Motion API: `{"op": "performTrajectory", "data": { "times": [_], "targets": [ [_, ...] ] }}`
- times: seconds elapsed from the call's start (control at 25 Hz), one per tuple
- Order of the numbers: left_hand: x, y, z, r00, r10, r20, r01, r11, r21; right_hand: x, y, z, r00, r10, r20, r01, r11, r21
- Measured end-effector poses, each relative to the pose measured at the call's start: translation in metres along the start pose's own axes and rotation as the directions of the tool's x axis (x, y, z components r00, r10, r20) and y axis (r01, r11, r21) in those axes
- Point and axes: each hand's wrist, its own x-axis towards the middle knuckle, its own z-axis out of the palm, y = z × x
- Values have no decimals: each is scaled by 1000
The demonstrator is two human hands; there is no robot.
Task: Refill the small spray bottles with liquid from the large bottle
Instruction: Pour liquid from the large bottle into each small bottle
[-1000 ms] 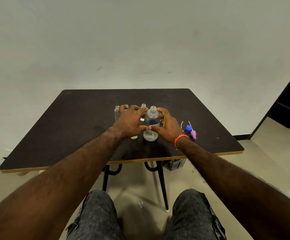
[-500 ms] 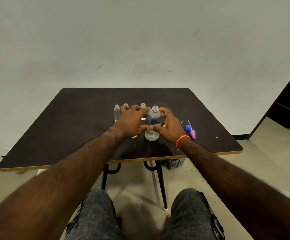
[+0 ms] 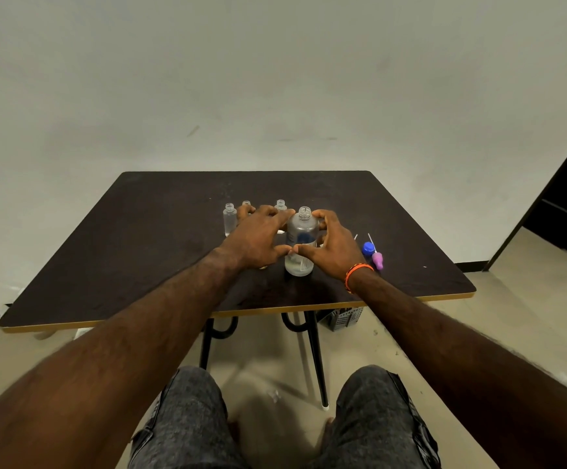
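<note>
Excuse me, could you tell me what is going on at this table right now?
A seated person has both hands around the large bottle, which stands upright and uncapped on the dark table: left hand on one side, right hand on the other. Three small bottles stand open behind it. Blue and pink spray tops lie to the right. No pouring has begun.

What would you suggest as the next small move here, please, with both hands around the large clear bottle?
Probably close both hands and lift the large clear plastic bottle toward the small clear spray bottle. The left hand and right hand cup its sides, it stands upright on the dark table with its neck uncapped, and the small bottles behind are open too.
</note>
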Motion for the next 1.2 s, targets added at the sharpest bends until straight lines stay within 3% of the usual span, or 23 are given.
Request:
{"op": "performTrajectory", "data": {
  "times": [0.24,0.48,0.92,1.2],
  "targets": [
    [-23,-2,-12,997,79,10,-79,997,-1,-19,-11,6,1000,-19,-7,19,1000,-15],
    [-72,-23,-31,999,50,-21,-49,996,71,-39,-48,34,998,-60,3,60,998,8],
    [-139,-138,-57,948,-313,-51,316,943,102,11,-141,157,978,-156,140,147,987,70],
    [-137,-184,-49,897,-437,-72,439,898,17,53,-160,207,973,-134,189,107,983,147]
  ]
}}
